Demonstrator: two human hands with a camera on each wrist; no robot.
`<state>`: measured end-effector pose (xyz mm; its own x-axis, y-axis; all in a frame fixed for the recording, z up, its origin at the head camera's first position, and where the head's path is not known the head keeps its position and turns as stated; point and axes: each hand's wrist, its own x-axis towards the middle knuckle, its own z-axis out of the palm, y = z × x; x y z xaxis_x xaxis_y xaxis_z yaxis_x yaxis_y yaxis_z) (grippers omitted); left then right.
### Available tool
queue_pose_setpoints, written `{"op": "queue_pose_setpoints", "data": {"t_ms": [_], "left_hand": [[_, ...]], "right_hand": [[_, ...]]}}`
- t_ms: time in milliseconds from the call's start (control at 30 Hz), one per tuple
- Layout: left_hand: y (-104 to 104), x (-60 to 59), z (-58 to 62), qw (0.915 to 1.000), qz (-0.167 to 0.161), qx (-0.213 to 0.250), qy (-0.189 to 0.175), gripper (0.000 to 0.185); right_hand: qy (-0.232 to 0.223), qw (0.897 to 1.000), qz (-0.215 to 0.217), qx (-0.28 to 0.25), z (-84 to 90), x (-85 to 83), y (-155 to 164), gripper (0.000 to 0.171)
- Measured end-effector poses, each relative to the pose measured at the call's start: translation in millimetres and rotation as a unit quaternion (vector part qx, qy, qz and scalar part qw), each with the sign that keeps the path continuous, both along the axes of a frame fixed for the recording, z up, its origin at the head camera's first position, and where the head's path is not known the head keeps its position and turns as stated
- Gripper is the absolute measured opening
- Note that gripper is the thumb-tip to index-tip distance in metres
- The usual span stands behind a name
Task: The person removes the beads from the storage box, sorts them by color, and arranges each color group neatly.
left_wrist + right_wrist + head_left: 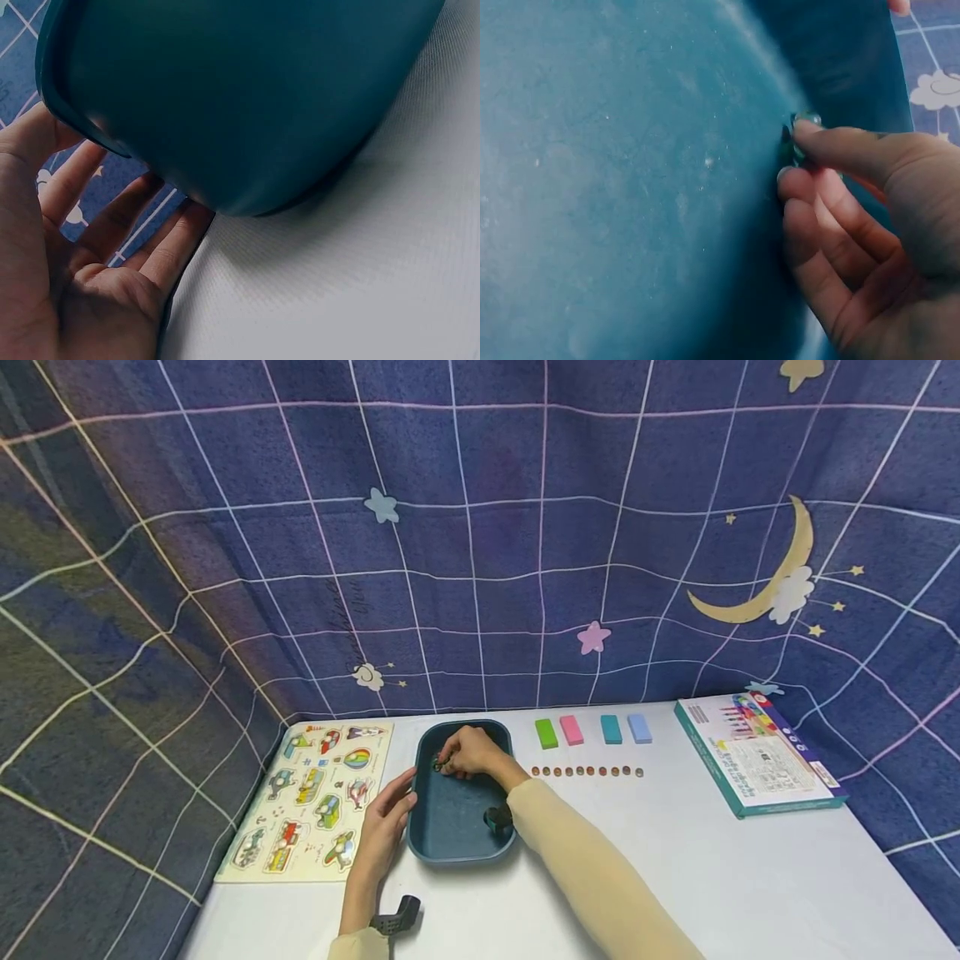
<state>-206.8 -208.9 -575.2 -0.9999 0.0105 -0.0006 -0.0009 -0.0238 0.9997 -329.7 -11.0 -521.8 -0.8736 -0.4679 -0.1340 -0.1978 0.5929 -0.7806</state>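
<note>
A dark blue-green rectangular bin [459, 861] stands on the white table. My right hand [474, 752] reaches into its far left part. In the right wrist view, the thumb and fingertips pinch a small shiny green piece [802, 142], low by the bin's wall; its exact kind is mostly hidden by the fingers. My left hand [386, 827] is at the bin's left side, its extended fingers [176, 244] touching the outer wall. To the right of the bin lies a row of several small round brownish pieces [591, 771], too small to identify.
Behind the row stand colored blocks: green [546, 734], pink [572, 730], teal [611, 729] and light blue [640, 728]. A picture puzzle board [307, 802] lies left of the bin. At the right is a printed flat box [757, 756]. A patterned curtain [495, 543] hangs behind the table.
</note>
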Motion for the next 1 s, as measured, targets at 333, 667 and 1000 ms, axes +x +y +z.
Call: {"op": "queue_pose_setpoints", "data": {"t_ms": [333, 667, 1000], "left_hand": [[-2, -2.2, 0.7, 1.0000, 0.005, 0.001, -0.007, 0.050], [-1, -2.7, 0.5, 0.9998, 0.011, -0.003, -0.014, 0.050], [2, -0.6, 0.9, 0.9997, 0.016, -0.011, -0.012, 0.049]], "right_hand": [[0.021, 0.999, 0.040, -0.015, 18.0, -2.4, 10, 0.014], [0.056, 0.994, 0.024, -0.095, 55.6, 11.2, 101, 0.029], [0.069, 0.996, -0.022, -0.052, 9.9, 55.0, 183, 0.018]]}}
